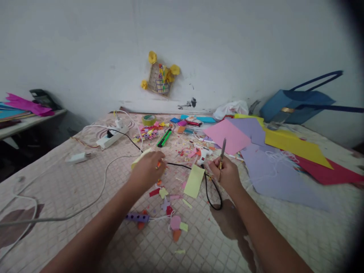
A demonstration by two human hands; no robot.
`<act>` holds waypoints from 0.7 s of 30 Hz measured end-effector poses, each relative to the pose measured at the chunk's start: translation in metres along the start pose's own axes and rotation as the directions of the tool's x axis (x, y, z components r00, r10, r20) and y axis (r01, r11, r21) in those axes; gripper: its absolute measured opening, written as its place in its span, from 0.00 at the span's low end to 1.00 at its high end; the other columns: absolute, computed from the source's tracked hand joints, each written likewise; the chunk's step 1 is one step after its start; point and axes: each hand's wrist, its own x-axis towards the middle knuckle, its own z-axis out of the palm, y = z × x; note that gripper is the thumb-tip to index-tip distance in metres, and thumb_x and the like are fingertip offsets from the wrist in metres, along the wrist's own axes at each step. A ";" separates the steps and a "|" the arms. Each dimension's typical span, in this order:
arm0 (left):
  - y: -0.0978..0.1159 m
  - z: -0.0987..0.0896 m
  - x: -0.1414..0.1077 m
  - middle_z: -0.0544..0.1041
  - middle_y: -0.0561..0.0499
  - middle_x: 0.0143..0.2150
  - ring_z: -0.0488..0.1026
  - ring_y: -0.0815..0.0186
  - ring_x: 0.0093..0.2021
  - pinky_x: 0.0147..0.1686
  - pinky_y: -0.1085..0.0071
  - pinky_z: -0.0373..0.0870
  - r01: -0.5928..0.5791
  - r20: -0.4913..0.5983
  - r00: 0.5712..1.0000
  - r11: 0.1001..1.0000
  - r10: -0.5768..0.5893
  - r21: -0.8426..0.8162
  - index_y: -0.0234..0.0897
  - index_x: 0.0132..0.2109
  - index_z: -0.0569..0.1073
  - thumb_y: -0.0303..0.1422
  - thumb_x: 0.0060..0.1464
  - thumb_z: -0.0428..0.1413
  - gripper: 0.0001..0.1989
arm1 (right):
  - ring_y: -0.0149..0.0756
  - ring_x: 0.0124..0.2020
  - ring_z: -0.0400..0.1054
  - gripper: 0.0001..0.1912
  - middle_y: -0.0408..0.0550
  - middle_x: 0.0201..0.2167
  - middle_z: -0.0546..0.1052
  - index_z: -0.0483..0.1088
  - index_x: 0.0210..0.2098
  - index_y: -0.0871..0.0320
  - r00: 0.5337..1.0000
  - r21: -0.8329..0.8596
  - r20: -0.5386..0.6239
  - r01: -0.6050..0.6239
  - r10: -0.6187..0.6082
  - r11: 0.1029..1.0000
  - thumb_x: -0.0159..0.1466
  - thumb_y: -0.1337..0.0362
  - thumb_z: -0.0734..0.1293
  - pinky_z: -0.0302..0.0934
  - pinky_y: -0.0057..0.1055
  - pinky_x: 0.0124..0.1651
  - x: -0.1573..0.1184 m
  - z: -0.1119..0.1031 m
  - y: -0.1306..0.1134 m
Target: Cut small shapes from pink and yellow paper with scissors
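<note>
My right hand (226, 172) is closed around a pair of scissors (223, 149), with the blades pointing up and away from me. Just left of it, a pale yellow paper rectangle (194, 181) lies on the table beside a white glue gun (203, 155) with a black cord. My left hand (148, 168) hovers over the table with its fingers curled in. A tiny orange bit shows at its fingertips, but what they hold is unclear. Behind that hand a pale yellow paper piece (136, 161) is partly hidden. Nearer me lies a purple dotted paper strip (137, 217) with string and paper shapes.
A green cutter (164, 138), a tape roll (149, 120) and paper scraps lie farther back. A white power strip (112, 137) with trailing cables is at left. Coloured sheets (277, 178) cover the right side, before a blue bag (295, 104). A wall decoration (159, 77) hangs behind.
</note>
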 end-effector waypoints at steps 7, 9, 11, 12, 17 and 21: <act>0.078 0.047 0.000 0.73 0.38 0.41 0.68 0.50 0.45 0.41 0.57 0.65 -0.130 0.247 0.962 0.990 0.114 0.049 0.33 0.52 0.62 0.43 0.52 0.49 0.23 | 0.29 0.18 0.56 0.13 0.37 0.16 0.62 0.57 0.21 0.56 0.999 -0.070 0.004 0.037 -0.036 0.997 0.56 0.56 0.63 0.51 0.25 0.24 -0.001 -0.002 0.000; 0.081 0.053 0.004 0.72 0.37 0.43 0.67 0.48 0.47 0.41 0.55 0.65 -0.112 0.274 0.958 0.991 0.088 0.075 0.34 0.52 0.60 0.41 0.51 0.50 0.23 | 0.29 0.18 0.56 0.13 0.38 0.15 0.63 0.58 0.21 0.56 0.999 -0.081 0.010 0.054 -0.053 0.995 0.55 0.56 0.63 0.50 0.25 0.24 -0.002 -0.002 -0.001; 0.079 0.056 0.007 0.72 0.37 0.44 0.68 0.49 0.47 0.41 0.56 0.66 -0.096 0.300 0.952 0.991 0.065 0.088 0.35 0.52 0.59 0.39 0.51 0.51 0.23 | 0.29 0.18 0.57 0.14 0.38 0.16 0.63 0.58 0.22 0.56 0.997 -0.088 0.023 0.077 -0.075 0.993 0.56 0.55 0.63 0.51 0.25 0.25 -0.002 -0.003 -0.002; 0.078 0.056 0.007 0.72 0.37 0.44 0.68 0.50 0.46 0.40 0.56 0.66 -0.091 0.312 0.948 0.992 0.059 0.090 0.35 0.52 0.58 0.38 0.51 0.51 0.23 | 0.29 0.18 0.57 0.14 0.38 0.16 0.64 0.57 0.22 0.56 0.996 -0.091 0.030 0.088 -0.085 0.992 0.56 0.55 0.63 0.52 0.25 0.25 -0.003 -0.003 -0.003; 0.069 0.055 0.004 0.72 0.40 0.44 0.70 0.54 0.45 0.41 0.60 0.67 -0.123 0.357 0.930 0.990 0.090 0.072 0.37 0.53 0.56 0.34 0.50 0.50 0.23 | 0.30 0.19 0.59 0.13 0.40 0.18 0.66 0.58 0.22 0.56 0.990 -0.116 0.065 0.129 -0.122 0.985 0.56 0.54 0.62 0.52 0.26 0.26 -0.005 -0.001 -0.005; 0.068 0.047 0.001 0.72 0.43 0.43 0.70 0.54 0.45 0.42 0.59 0.66 -0.200 0.413 0.896 0.978 0.160 0.055 0.41 0.53 0.58 0.29 0.47 0.51 0.24 | 0.31 0.19 0.59 0.12 0.41 0.18 0.66 0.59 0.23 0.56 0.987 -0.131 0.092 0.145 -0.133 0.981 0.56 0.55 0.62 0.51 0.26 0.25 -0.006 0.000 -0.006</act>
